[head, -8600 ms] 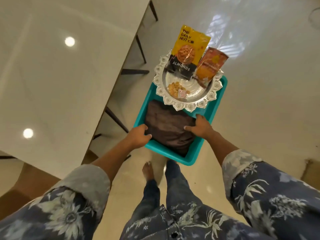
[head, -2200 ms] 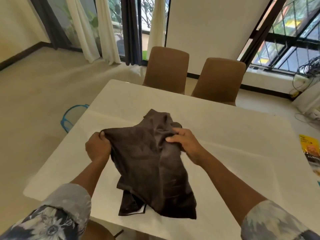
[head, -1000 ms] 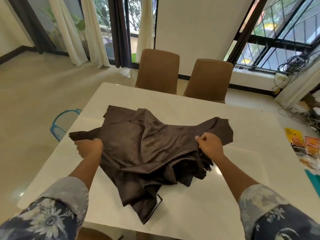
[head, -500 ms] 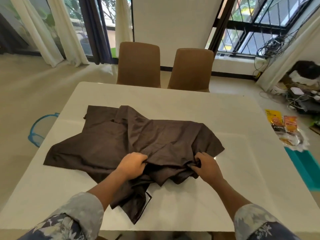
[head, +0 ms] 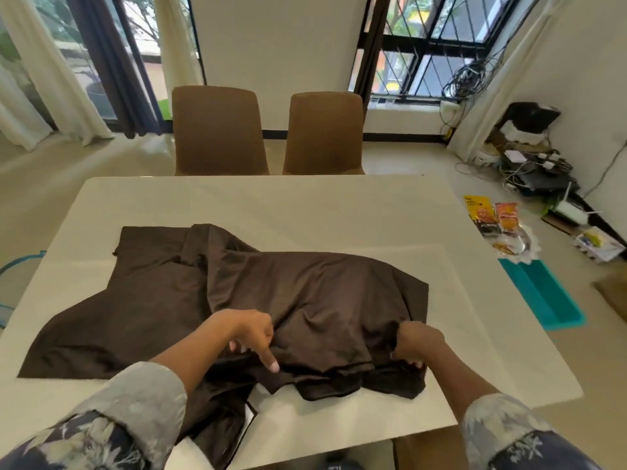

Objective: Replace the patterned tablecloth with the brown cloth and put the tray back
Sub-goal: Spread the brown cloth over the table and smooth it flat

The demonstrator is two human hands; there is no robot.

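Note:
The brown cloth (head: 298,293) lies half spread and rumpled on the white table (head: 305,205), its near edge bunched and one corner hanging over the front. My left hand (head: 252,335) grips a fold near the middle of that bunched edge, index finger pointing down. My right hand (head: 415,344) grips the folds at the cloth's right near corner. The teal tray (head: 543,293) sits on the floor to the right of the table. At its far end rests a silver plate (head: 515,247) with snack packets (head: 488,215). No patterned tablecloth is in view.
Two brown chairs (head: 268,130) stand at the far side of the table. A teal-rimmed basket (head: 13,266) shows at the left edge on the floor. Cables and boxes (head: 529,161) clutter the right corner by the window.
The cloth has gone from a folded bundle to a wide half-open spread. Both hands have moved toward me along its near edge, the right one out to the right corner.

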